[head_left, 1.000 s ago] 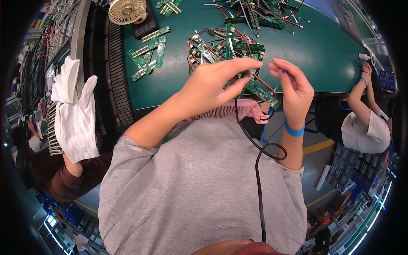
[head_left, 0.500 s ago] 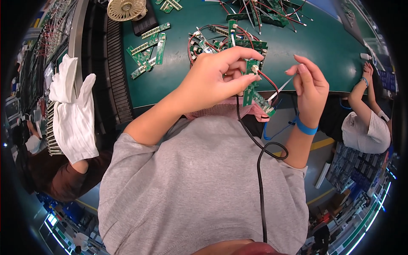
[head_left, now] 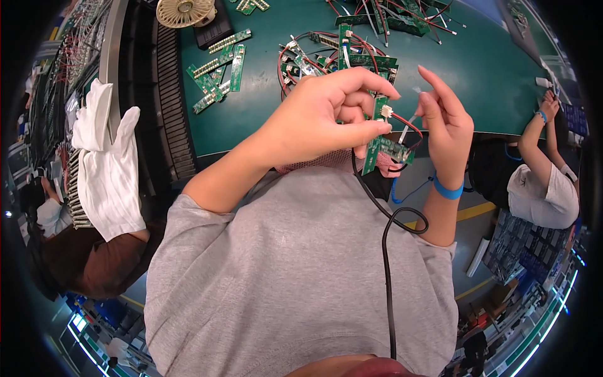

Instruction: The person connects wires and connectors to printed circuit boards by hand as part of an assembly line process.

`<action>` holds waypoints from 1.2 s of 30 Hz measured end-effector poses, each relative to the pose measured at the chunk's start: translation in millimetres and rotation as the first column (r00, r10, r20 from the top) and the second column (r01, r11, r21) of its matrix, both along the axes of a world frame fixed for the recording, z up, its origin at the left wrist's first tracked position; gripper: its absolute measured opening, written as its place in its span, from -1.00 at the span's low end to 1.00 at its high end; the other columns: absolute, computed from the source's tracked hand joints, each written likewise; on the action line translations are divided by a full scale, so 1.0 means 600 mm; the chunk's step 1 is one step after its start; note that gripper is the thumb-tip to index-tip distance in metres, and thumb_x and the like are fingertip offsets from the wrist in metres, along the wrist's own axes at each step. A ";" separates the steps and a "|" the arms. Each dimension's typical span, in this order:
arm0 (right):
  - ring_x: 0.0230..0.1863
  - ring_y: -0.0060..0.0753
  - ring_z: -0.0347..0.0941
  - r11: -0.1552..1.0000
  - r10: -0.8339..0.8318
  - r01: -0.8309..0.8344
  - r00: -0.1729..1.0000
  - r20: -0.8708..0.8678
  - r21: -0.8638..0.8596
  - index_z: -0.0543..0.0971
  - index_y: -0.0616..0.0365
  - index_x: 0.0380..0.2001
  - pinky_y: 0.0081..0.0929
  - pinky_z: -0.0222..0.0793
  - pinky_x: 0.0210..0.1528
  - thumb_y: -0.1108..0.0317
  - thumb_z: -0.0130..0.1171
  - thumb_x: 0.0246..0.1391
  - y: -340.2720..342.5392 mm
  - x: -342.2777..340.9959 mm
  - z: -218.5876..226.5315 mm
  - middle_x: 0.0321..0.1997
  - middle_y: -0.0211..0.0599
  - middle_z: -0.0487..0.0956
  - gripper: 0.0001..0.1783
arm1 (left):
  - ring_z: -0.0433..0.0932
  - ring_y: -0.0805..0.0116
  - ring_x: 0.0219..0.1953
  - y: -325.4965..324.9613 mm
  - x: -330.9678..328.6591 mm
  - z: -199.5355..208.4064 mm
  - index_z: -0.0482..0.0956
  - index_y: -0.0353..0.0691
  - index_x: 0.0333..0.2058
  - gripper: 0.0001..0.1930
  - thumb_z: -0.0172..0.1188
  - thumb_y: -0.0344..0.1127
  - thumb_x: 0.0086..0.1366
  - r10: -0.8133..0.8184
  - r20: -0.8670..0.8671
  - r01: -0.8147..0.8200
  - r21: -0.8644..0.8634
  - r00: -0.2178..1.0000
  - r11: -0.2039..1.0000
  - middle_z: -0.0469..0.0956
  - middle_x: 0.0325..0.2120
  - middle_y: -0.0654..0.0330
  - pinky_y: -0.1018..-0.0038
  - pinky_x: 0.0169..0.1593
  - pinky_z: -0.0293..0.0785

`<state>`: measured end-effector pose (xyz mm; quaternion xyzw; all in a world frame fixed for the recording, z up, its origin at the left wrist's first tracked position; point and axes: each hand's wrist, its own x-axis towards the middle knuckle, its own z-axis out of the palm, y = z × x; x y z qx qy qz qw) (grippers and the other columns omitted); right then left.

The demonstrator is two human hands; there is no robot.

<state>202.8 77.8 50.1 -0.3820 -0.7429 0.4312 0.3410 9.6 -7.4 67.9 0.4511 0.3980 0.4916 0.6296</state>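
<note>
A narrow green circuit board (head_left: pixel 370 159) stands nearly upright between the thumb and fingers of my left hand (head_left: pixel 326 116), which is closed on its edges. Red and black wires (head_left: pixel 411 124) run from its white connector (head_left: pixel 386 111) and loop down to a second, smaller circuit board (head_left: pixel 397 151) hanging beside it. A flat white ribbon cable (head_left: pixel 404 133) rises from that smaller board. My right hand (head_left: pixel 449 132) pinches the cable's upper part between thumb and fingers, with the index finger raised. A blue band circles my right wrist.
Wired boards (head_left: pixel 308 60) lie heaped behind my left hand, with another pile (head_left: pixel 402 24) farther back. Loose boards (head_left: pixel 217 78) lie left, near a cream fan (head_left: pixel 185 11). A black cable (head_left: pixel 385 264) hangs over my shirt. Co-workers sit on both sides; one wears white gloves (head_left: pixel 113 182).
My left hand has shifted the board slightly right. My right hand has moved left and turned, bringing its fingertips closer to the board. The smaller board has swung up a little.
</note>
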 end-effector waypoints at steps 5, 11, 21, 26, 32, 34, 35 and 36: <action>-0.52 -0.68 0.37 0.997 -0.054 0.053 0.998 0.020 0.061 0.48 0.26 -0.32 -0.71 0.27 -0.49 0.50 0.05 0.03 -0.011 -0.006 -0.007 -0.55 -0.39 0.46 -0.89 | 0.52 0.56 -0.49 -0.004 0.003 0.005 0.34 -0.39 -0.11 -0.65 0.15 -0.56 0.09 0.016 -0.020 -0.016 -0.008 1.000 1.000 0.53 -0.39 0.12 0.71 -0.46 0.45; -0.48 -0.66 0.38 0.999 0.005 -0.004 1.000 0.021 -0.044 0.46 0.32 -0.40 -0.74 0.25 -0.46 0.52 0.07 0.00 -0.022 0.004 0.006 -0.52 -0.39 0.47 -0.91 | 0.52 0.46 -0.26 -0.009 0.003 -0.008 0.35 -0.36 -0.13 -0.67 0.14 -0.56 0.10 0.096 -0.248 -0.060 0.149 0.964 0.987 0.49 -0.28 0.12 0.62 -0.27 0.50; -0.30 -0.65 0.30 0.881 0.156 -0.238 0.962 -0.225 -0.409 0.46 0.37 -0.50 -0.74 0.22 -0.28 0.51 0.05 0.01 -0.043 -0.011 0.019 -0.18 -0.29 0.40 -0.90 | 0.56 0.30 -0.27 0.001 0.003 -0.025 0.26 -0.34 -0.23 -0.80 0.04 -0.56 0.18 0.160 -0.011 -0.160 -0.016 0.987 0.987 0.52 -0.34 -0.01 0.55 -0.21 0.53; -0.32 -0.63 0.32 0.926 0.151 -0.206 0.970 -0.190 -0.316 0.45 0.36 -0.52 -0.70 0.24 -0.29 0.53 0.07 -0.02 -0.047 -0.022 0.019 -0.28 -0.29 0.44 -0.91 | 0.55 0.32 -0.25 0.000 0.002 -0.036 0.26 -0.38 -0.19 -0.80 0.01 -0.53 0.21 0.090 0.100 -0.084 -0.057 0.991 0.995 0.52 -0.33 -0.01 0.57 -0.18 0.51; -0.35 -0.48 0.37 0.986 0.169 -0.169 0.986 0.015 0.012 0.45 0.31 -0.53 -0.65 0.26 -0.30 0.53 0.12 -0.08 -0.051 -0.024 0.022 -0.34 -0.25 0.46 -0.94 | 0.53 0.42 -0.22 0.000 -0.003 -0.041 0.28 -0.40 -0.17 -0.79 -0.02 -0.56 0.21 0.034 0.113 -0.036 0.015 0.993 0.999 0.52 -0.32 0.04 0.62 -0.14 0.46; -0.37 -0.44 0.39 0.979 0.148 -0.155 0.987 0.060 0.133 0.44 0.29 -0.54 -0.62 0.28 -0.34 0.54 0.13 -0.11 -0.055 -0.024 0.025 -0.35 -0.24 0.45 -0.93 | 0.52 0.45 -0.22 -0.002 -0.004 -0.037 0.27 -0.40 -0.15 -0.78 -0.04 -0.58 0.20 0.013 0.092 -0.012 -0.008 0.996 1.000 0.53 -0.32 0.05 0.63 -0.16 0.45; -0.37 -0.44 0.39 0.979 0.146 -0.153 0.987 0.060 0.132 0.44 0.29 -0.54 -0.62 0.28 -0.34 0.54 0.13 -0.11 -0.056 -0.025 0.027 -0.35 -0.24 0.45 -0.93 | 0.52 0.45 -0.22 -0.003 -0.003 -0.037 0.27 -0.40 -0.15 -0.78 -0.04 -0.58 0.20 0.011 0.093 -0.010 -0.010 0.996 1.000 0.53 -0.32 0.05 0.63 -0.16 0.45; -0.38 -0.42 0.39 0.972 0.145 -0.157 0.986 0.080 0.175 0.44 0.29 -0.54 -0.61 0.28 -0.35 0.55 0.14 -0.12 -0.057 -0.027 0.029 -0.36 -0.24 0.45 -0.93 | 0.53 0.44 -0.21 -0.004 -0.002 -0.037 0.27 -0.41 -0.15 -0.78 -0.05 -0.58 0.20 0.017 0.135 -0.015 -0.014 0.991 1.000 0.53 -0.33 0.06 0.63 -0.16 0.45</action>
